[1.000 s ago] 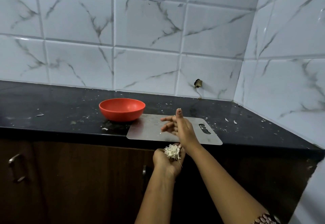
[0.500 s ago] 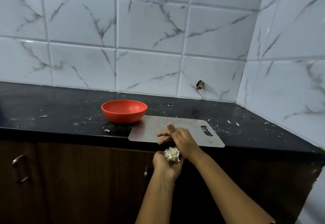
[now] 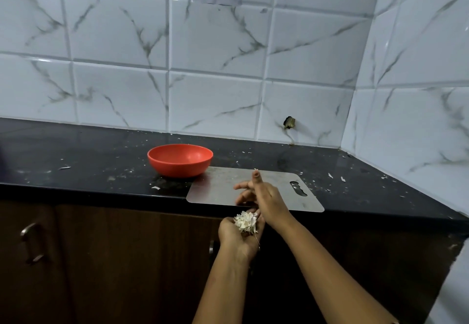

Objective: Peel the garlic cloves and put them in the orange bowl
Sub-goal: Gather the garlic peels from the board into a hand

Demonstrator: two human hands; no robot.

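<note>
An orange bowl (image 3: 180, 159) stands on the black counter, left of a steel cutting board (image 3: 223, 189); its inside is hidden from here. Below the counter's front edge my left hand (image 3: 237, 237) is cupped around a heap of pale garlic skins (image 3: 245, 222). My right hand (image 3: 261, 194) hovers just above it over the board's near edge, fingers spread and relaxed, one finger pointing up, holding nothing that I can see. No whole clove is visible.
Bits of garlic skin (image 3: 155, 187) lie scattered over the black counter (image 3: 76, 161). Tiled walls close the back and right side. Brown cabinet doors with metal handles (image 3: 31, 245) sit under the counter.
My right hand dipped toward the skins in my left hand, then lifted a little with its fingers spread again. My left hand stayed put with the heap.
</note>
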